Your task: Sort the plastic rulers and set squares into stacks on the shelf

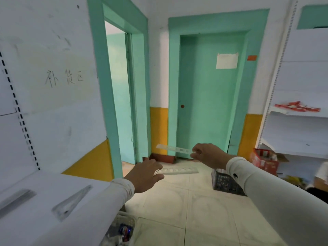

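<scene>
a clear plastic ruler (pixel 174 149) hangs in the air, pinched at one end by the right hand (pixel 209 154). a second ruler (pixel 179 170) sits in the left hand's (pixel 144 174) fingertips. a set square (pixel 71 201) lies on the white shelf (pixel 44 219).

green door (pixel 209 96) with paper note (pixel 227 60) | dark crate (pixel 224 183) on floor | red box (pixel 264 161)

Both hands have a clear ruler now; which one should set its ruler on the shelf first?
Left, probably. The left hand with its ruler is nearer the white shelf, where the stacks lie at lower left. The right hand holds its ruler farther out, across the body from the shelf.
</scene>
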Motion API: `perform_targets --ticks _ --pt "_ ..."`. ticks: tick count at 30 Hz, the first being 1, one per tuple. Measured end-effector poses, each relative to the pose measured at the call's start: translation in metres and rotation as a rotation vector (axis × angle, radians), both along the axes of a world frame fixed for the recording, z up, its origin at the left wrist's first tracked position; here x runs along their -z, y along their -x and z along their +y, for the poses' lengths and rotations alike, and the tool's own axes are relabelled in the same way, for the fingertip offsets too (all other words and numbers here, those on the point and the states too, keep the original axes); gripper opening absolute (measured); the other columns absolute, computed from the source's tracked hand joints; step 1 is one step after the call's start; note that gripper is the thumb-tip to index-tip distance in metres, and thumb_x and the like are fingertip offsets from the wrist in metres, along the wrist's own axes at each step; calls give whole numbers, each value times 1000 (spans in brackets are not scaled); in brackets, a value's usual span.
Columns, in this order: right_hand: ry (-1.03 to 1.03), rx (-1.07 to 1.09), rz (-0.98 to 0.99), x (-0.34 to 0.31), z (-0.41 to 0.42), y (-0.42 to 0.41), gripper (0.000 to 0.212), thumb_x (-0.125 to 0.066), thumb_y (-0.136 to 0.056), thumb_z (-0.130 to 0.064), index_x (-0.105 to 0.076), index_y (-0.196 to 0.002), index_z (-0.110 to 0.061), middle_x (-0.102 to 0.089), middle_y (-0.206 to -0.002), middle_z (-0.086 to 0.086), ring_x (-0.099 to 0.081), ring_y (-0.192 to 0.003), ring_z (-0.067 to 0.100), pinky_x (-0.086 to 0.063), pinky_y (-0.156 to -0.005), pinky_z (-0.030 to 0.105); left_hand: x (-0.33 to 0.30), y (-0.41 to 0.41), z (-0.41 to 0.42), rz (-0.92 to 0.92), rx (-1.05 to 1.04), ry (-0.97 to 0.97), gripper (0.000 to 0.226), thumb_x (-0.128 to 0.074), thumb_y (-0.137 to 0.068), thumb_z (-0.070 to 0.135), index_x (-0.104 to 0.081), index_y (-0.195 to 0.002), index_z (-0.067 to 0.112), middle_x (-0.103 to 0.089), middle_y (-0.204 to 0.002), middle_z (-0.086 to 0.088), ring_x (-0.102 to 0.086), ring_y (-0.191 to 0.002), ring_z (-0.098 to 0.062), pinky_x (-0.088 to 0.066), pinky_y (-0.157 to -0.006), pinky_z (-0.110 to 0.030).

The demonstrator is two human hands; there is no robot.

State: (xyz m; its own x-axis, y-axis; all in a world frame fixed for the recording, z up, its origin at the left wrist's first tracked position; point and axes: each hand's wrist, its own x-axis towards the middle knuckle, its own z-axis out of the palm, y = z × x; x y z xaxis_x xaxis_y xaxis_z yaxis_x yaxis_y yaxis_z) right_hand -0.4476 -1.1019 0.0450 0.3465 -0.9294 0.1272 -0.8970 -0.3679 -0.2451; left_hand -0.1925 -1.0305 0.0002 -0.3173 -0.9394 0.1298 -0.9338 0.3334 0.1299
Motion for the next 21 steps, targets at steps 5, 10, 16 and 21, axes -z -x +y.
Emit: perform_targets --ticks 5,10,16,21 --pt "4 -134 -15 9 -86 -45 28 -52 -95 -42 -60 -108 -19 -58 -91 -6 -53 -78 15 -34 -60 22 6 -39 -52 -12 -109 1 45 -39 -100 45 -43 -138 23 -45 -138 3 -40 -127 -16 -30 -107 -35" --pt "-7 -341 -16 13 -173 -121 30 -51 -95 -42 -60 -111 -18 -61 -100 -5 -55 -87 16 -40 -73 28 6 -90 -84 -2 -309 26 47 -37 -100 46 -43 -139 22 -46 -136 2 -42 -126 -18 -31 -106 -37" --pt "0 -691 8 7 -227 -254 31 -51 -95 -44 -60 -108 -17 -58 -96 -5 -54 -90 18 -40 -78 30 2 -168 -59 23 -690 7 47 -36 -100 46 -42 -139 21 -44 -137 3 -39 -127 -18 -29 -106 -37" --pt "-56 -1020 24 17 -193 -360 26 -48 -96 -47 -54 -107 -24 -55 -95 -10 -54 -91 17 -39 -76 30 7 -207 20 49 -1030 1 44 -40 -99 45 -46 -136 21 -47 -134 1 -42 -124 -18 -31 -104 -35"
